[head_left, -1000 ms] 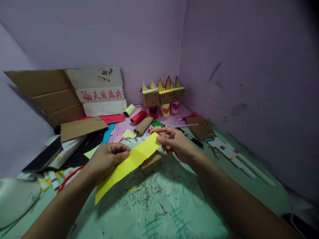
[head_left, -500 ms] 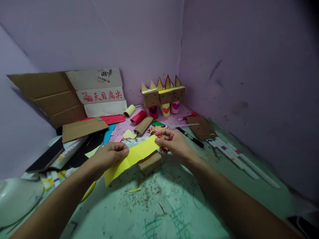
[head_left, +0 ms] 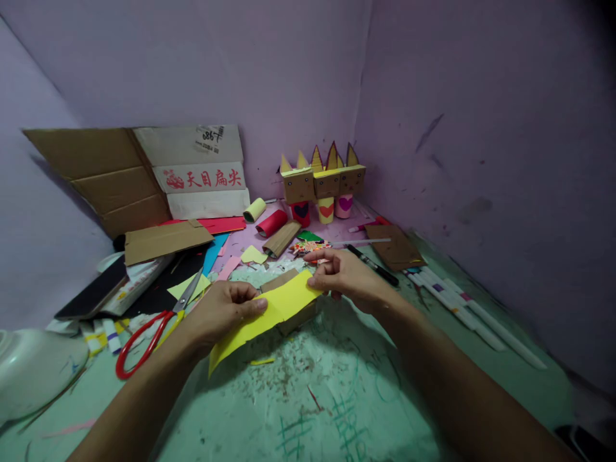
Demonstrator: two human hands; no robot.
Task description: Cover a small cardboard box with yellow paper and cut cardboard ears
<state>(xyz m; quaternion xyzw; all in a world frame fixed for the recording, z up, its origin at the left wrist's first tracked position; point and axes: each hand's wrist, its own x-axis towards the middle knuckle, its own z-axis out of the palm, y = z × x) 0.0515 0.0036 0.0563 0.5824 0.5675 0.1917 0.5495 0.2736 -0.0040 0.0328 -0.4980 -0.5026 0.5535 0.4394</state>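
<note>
A strip of yellow paper [head_left: 276, 308] stretches between my two hands above the green table. My left hand [head_left: 235, 307] pinches it near its left part, thumb on top. At its upper right end, my right hand [head_left: 334, 273] grips the edge between thumb and fingers. Under the strip lies a small brown cardboard box [head_left: 301, 319], partly covered by the paper. Scissors [head_left: 144, 343] with red and yellow handles rest beside my left forearm, which hides part of them.
Three cardboard cat figures [head_left: 325, 186] stand at the back corner. Paper tubes [head_left: 272, 222], scraps and a folded carton [head_left: 197, 173] lie behind. White markers [head_left: 457, 308], a black marker [head_left: 370, 264] and brown cardboard [head_left: 395, 247] are at right. A white bowl [head_left: 38, 372] sits at left.
The yellow strip has shifted slightly right and lower, covering more of the brown box. My left hand moved right with it. The view shifted, and the scissors now show more fully.
</note>
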